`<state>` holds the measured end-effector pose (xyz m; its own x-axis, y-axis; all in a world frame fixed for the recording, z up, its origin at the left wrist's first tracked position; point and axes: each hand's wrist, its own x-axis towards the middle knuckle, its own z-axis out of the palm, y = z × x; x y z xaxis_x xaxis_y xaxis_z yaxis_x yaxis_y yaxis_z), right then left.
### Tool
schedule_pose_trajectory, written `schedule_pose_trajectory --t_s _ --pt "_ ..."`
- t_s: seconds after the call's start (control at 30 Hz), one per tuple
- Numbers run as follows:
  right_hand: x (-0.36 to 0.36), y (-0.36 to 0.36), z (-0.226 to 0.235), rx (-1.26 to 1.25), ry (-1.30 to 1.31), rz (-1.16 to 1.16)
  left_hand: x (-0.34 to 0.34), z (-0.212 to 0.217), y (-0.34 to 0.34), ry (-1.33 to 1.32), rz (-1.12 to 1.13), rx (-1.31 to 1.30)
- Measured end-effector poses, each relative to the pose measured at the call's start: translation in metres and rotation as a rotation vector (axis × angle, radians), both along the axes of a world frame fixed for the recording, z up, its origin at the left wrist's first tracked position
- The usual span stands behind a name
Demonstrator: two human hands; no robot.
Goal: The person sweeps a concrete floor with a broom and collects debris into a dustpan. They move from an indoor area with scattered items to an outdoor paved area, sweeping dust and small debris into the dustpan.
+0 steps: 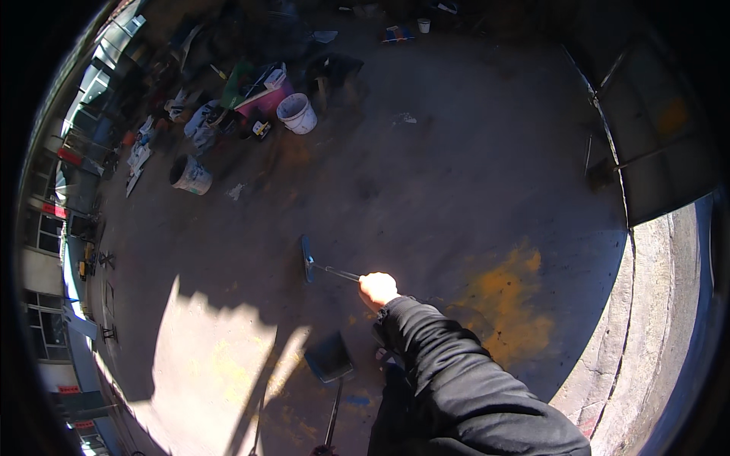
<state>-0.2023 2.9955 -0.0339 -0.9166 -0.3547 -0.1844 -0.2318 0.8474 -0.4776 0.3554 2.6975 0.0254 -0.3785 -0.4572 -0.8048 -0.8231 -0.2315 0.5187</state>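
My right hand (378, 291) reaches out in a black padded sleeve, closed around the thin handle of a broom (334, 271). The broom's narrow blue head (306, 259) lies against the dark floor, left of the hand. Nearer to me, a dark dustpan (328, 359) rests at the edge of a sunlit patch. Its long handle runs down to the lower edge, where a small, dim part of my left hand (323, 450) shows, closed at the handle; the fingers are mostly in shadow. Part of my shoe and dark trousers appear beside the dustpan.
Orange-yellow powder (509, 304) stains the floor at right. A white bucket (296, 114), a pink bin (265, 100) and a tipped, smeared bucket (190, 175) stand among clutter at far left. A dark metal-framed panel (661, 137) borders the right, with sunlit concrete (646, 304) beyond.
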Motion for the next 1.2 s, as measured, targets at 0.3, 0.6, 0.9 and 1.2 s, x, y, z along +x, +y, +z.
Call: schedule_pose_trajectory --t_s 0.3,0.6,0.9,1.2 --pt "-0.003 0.209 -0.034 0.173 -0.44 -0.332 -0.023 0.04 0.057 -0.231 0.124 -0.093" --pt "0.202 0.397 0.02 0.525 -0.63 -0.466 -0.042 -0.017 0.04 -0.125 -0.001 0.054" --pt "0.353 0.332 0.097 0.387 -0.551 -0.419 0.001 -0.025 0.011 -0.045 -0.067 0.505" --pt "0.32 0.158 0.064 0.216 -0.305 0.019 0.085 -0.039 0.002 0.117 -0.594 -0.14"
